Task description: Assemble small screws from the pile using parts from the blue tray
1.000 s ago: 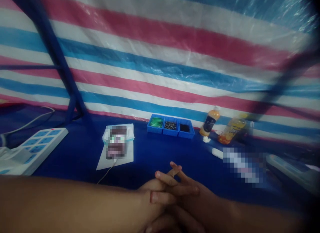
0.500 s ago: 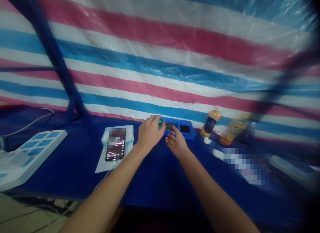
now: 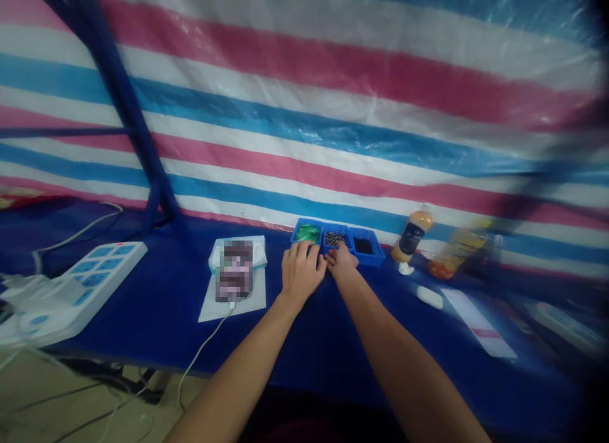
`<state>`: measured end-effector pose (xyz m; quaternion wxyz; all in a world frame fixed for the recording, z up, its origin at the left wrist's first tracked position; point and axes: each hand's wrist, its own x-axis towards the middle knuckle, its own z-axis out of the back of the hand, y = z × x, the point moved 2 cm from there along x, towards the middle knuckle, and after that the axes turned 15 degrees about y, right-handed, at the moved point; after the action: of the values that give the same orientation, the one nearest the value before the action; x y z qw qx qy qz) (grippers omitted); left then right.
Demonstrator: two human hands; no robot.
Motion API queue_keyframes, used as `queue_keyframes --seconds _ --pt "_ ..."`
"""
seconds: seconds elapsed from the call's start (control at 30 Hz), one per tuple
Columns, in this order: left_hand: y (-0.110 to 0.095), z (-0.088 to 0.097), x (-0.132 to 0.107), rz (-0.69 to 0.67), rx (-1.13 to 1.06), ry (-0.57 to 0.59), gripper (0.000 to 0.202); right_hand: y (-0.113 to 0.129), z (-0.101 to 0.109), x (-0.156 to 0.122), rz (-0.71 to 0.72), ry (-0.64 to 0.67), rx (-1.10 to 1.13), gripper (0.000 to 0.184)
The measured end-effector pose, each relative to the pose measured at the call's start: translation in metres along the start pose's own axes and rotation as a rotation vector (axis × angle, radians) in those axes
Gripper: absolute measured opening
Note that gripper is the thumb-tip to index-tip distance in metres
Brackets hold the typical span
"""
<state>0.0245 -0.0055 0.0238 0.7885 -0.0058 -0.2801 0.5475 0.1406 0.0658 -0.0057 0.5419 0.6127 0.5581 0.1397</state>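
Note:
My left hand lies just in front of the left blue bin, which holds green pieces. Its fingers are stretched and spread toward that bin, and no object shows in them. Beside it, my right hand is at the front edge of the middle blue bin, full of small dark and shiny metallic parts. The right fingers point left with a loose curl, the thumb apart near the bin's rim; nothing visible is held. Black contents fill the right blue bin.
Left of my hands, a phone on a cable rests on a tissue pack. A power strip stands farther left. On the right are two drink bottles, crumpled tissue, a white case and a white card.
My left hand has drawn back from over the green bin, uncovering it, and its fingers have spread. My right hand has turned toward the middle bin. The whole view has shifted slightly.

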Motion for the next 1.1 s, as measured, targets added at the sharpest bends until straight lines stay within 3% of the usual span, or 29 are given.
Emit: queue_keyframes --seconds 0.23,0.47,0.6,0.7,0.83,0.9,1.1 --pt "0.023 -0.013 0.002 0.184 -0.212 -0.033 0.041 0.011 0.003 -0.012 0.123 -0.026 -0.006 0.013" --pt "0.041 -0.033 0.009 0.242 -0.429 -0.043 0.031 0.025 0.015 -0.034 0.365 -0.055 -0.040 0.020" --pt "0.045 -0.029 0.010 0.329 -0.557 -0.077 0.031 0.041 0.039 -0.039 0.430 0.035 -0.061 0.020" --pt "0.046 -0.026 0.012 0.348 -0.808 -0.092 0.040 0.043 0.065 -0.037 0.525 0.100 -0.185 0.020" --pt "0.040 -0.036 0.017 0.325 -1.120 0.046 0.050 0.029 0.090 -0.032 0.555 0.174 -0.261 0.024" --pt "0.035 -0.041 0.016 0.281 -1.103 0.088 0.050 0.024 0.094 -0.030 0.595 0.235 -0.344 0.028" --pt "0.027 -0.041 0.011 0.195 -0.887 0.055 0.042 0.021 0.094 -0.027 0.676 0.360 -0.497 0.031"
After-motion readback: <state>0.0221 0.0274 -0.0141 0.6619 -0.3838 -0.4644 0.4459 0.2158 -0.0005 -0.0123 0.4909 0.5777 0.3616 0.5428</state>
